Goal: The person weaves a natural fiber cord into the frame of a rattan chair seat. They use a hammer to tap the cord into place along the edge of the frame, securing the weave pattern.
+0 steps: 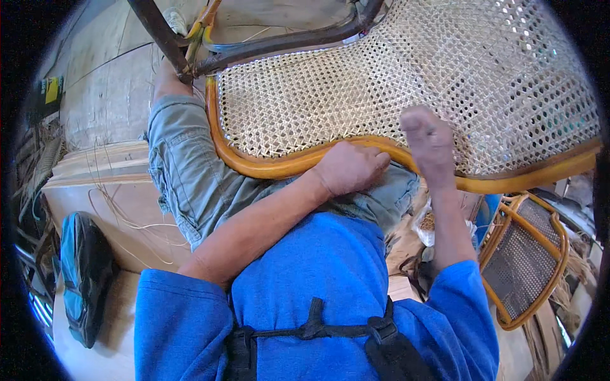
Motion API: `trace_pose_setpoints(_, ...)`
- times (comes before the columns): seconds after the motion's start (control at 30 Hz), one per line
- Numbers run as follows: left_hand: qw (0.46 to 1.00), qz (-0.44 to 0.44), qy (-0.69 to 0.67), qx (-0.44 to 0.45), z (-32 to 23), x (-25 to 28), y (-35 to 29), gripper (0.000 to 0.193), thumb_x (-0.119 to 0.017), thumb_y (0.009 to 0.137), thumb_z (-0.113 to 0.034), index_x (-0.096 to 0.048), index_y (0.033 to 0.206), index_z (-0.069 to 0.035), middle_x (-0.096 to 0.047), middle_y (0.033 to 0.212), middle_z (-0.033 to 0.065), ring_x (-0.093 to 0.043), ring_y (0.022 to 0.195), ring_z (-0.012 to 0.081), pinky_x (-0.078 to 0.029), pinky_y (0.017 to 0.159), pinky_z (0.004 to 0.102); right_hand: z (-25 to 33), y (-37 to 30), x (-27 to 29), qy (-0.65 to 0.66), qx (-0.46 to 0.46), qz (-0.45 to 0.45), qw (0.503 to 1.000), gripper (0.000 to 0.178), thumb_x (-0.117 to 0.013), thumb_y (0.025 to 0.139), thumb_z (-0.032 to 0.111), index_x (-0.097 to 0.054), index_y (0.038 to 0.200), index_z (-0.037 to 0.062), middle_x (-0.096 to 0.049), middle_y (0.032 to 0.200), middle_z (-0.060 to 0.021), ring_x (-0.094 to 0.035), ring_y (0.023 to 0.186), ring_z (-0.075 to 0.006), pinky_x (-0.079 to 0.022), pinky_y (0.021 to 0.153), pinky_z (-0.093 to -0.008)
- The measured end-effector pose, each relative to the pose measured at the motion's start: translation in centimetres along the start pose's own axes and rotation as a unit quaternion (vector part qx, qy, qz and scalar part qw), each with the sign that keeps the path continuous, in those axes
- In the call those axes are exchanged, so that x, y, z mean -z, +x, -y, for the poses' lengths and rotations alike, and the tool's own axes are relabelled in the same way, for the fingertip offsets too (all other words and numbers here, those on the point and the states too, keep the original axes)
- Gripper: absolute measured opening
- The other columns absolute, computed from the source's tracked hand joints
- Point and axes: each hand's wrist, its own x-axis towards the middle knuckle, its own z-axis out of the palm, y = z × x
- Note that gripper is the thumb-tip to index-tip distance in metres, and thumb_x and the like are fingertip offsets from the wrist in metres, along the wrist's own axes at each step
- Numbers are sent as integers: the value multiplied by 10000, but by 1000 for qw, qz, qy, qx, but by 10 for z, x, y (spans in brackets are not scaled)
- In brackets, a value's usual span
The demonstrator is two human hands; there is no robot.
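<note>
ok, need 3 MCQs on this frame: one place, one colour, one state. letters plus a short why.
1. Where does the left hand rest?
A. on the curved frame at the edge of the cane panel
B. on the blue bag
C. on the floor

2. What colour is the shirt?
A. green
B. blue
C. white

3. How is the second cane frame, at lower right?
A. held in the right hand
B. lying apart, untouched by either hand
C. stacked on the lap

Answers:
1 A: the left hand lies closed over the orange-brown frame at the near edge of the weave.
2 B: sleeves and chest are bright blue.
3 B: the right hand is up on the cane panel, and the second frame sits below it, clear of both hands.
</note>
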Motion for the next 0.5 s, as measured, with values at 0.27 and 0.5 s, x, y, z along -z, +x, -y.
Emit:
trace_pose_setpoints(0.27, 999, -27, -17, -15, 0, -3, -4, 176, -532, 850, -276, -526, 791, -111, -593, 703, 61, -622, 625, 256, -502, 517, 393, 21, 11, 24, 82, -26, -78, 993, 328, -542, 918, 329, -551, 774, 35, -484, 683, -8, -426, 554, -72, -342, 481, -227)
trace_pose_setpoints(0.5, 998, -25, -31, 43, -2, 3, 0, 193, -526, 859, -279, -520, 775, -105, -601, 700, 81, -616, 639, 283, -504, 534, 405, 49, 18, 69, 231, -97, -124, 960, 388, -546, 890, 414, -460, 747, 63, -293, 595, 34, -270, 439, -58, -210, 380, -208)
